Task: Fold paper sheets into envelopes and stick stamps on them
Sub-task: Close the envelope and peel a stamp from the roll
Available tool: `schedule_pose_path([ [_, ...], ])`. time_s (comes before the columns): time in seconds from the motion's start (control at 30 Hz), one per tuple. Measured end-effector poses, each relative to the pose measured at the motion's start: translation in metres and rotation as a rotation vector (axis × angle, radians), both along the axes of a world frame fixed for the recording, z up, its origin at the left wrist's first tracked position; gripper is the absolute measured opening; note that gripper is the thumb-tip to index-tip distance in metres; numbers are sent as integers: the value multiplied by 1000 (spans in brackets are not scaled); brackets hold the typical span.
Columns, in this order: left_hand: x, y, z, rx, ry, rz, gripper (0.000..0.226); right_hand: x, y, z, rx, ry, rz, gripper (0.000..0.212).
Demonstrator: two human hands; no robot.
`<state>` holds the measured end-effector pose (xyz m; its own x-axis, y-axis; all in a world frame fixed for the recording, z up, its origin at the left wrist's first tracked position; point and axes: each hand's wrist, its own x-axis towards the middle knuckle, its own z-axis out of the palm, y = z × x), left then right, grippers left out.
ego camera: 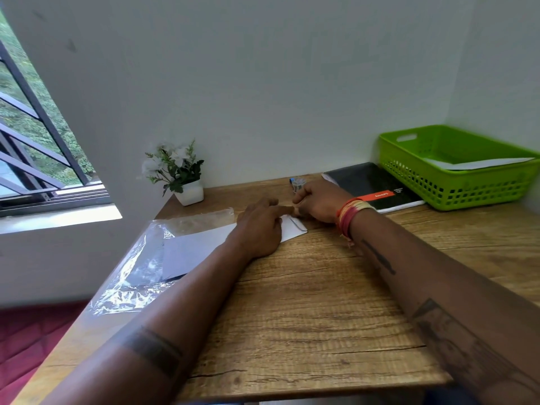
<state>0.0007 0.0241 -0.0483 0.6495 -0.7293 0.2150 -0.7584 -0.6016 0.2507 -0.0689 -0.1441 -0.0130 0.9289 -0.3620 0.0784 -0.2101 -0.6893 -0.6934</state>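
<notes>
There, both hands [264, 226] [317, 201] on the white envelope [293, 228].

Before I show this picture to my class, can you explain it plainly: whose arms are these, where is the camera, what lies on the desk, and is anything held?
There is no machine. One camera on a person's head looks down at their bare arms. The left hand presses a white envelope flat on the wooden desk. The right hand works at its corner; its grip is hidden. Around them lie a clear plastic bag, a potted plant, a black notebook and a green basket containing paper.
</notes>
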Motion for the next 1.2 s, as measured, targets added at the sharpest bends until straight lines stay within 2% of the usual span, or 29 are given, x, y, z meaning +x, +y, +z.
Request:
schedule_pose_path([
  [0.1, -2, -1, 1, 37, 13, 9, 45, 0, -3, -4, 6, -4, -9, 26],
  [0.2, -1, -2, 1, 53, 24, 20, 45, 3, 0, -6, -189, 37, -25, 25],
  [0.37, -1, -2, 1, 52, 39, 29, 45, 8, 4, 5, -334, 249, 5, 47],
  [0.67, 3, -1, 0, 9, 33, 40, 40, -8, 1, 25, -365, 481, 174, 47],
  [0.9, 8, -5, 6, -11, 79, 35, 50, -17, 2, 26, -351, 487, 202, 49],
  [1.07, 13, -21, 15, -48, 62, 145, 26, -14, 0, 24, -343, 484, 215, 48],
  [1.2, 19, -30, 16, -81, 30, 230, 21, -11, -2, 22, -357, 481, 225, 49],
])
